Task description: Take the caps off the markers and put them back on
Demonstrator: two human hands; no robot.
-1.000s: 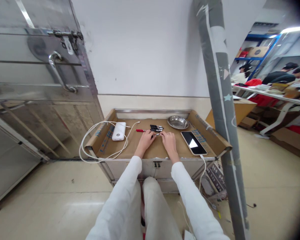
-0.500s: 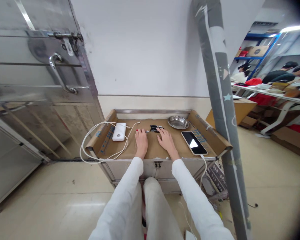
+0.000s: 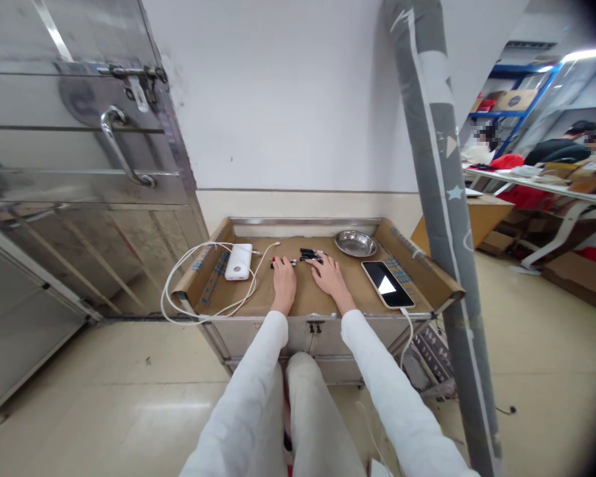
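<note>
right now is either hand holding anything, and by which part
Nothing looks gripped. The left hand lies flat with its fingertips over the red pen; the right hand has spread fingertips touching the black pens.

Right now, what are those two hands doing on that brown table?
A person in white sleeves rests both hands on the cardboard-lined metal table. The left hand lies by a thin red pen; the right hand touches a cluster of small black pens. A white power bank sits left of them, a round steel dish and black phone right.
</note>
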